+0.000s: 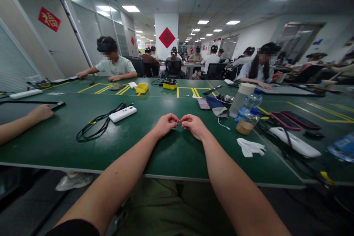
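The green worktop fills most of what I see, and I read the clock from my two hands with twelve straight ahead. Across it at between ten and eleven, a person in a pale shirt sits with both arms on the surface; at two, a person with long dark hair rests a hand on a large flat panel.

Between two and three I have a tall white cylinder, standing beside a clear bottle. Just nearer me, towards three, is a smaller container with brown contents. My left hand and right hand meet in the middle, clear of the worktop's near edge, the fingers of each narrowed to a pinch.

At nine lies a white power bank, with a looped black cable beside it. A crumpled white cloth lies between three and four. One yellow tray sits towards eleven. Smallest is the tiny red-and-orange thing at the clock's centre, held between both hands' fingertips; I cannot tell whether it is one piece or two.
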`<state>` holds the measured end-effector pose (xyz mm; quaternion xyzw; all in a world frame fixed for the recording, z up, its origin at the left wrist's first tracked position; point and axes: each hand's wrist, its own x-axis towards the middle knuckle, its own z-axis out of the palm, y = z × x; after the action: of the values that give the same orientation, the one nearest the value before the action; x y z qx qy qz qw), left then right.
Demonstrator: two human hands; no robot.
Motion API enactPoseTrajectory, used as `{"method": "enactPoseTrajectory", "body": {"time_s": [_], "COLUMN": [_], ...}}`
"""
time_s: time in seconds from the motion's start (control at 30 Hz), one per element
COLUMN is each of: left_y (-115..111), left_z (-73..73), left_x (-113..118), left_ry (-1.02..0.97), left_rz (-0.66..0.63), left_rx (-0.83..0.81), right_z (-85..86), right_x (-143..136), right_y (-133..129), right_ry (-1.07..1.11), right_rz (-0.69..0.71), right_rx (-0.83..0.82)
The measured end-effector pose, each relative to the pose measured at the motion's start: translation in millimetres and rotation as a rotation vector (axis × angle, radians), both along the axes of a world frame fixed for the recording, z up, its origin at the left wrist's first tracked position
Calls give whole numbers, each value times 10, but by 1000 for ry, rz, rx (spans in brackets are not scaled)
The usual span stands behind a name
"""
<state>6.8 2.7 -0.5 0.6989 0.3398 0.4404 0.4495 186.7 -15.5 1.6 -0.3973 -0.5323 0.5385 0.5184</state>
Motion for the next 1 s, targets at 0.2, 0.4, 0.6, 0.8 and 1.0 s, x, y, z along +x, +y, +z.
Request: {"method": "enactPoseTrajectory", "body": {"time_s": [0.2,0.4,0.6,0.8,1.0], "left_y": [-20,-10,5,-29,-19], "left_z": [6,-3,-6,29,23], "left_x": [12,18,13,16,4], "left_ry": [-31,-36,-74,-30,19], "left_rz": [-18,-24,-46,-24,-1], "left_rx": [-36,-47,-76,-44,-12], "right_z": [33,34,8,-12,14], "right_x": [-16,-20,-16,-16,-29], "right_y": [-22,-21,-5,12,-19], "right_ry": [4,4,-12,-11,-39], "right_rz": [-7,-3,22,36,38], "right_rx": [-3,2,15,5,-4]}}
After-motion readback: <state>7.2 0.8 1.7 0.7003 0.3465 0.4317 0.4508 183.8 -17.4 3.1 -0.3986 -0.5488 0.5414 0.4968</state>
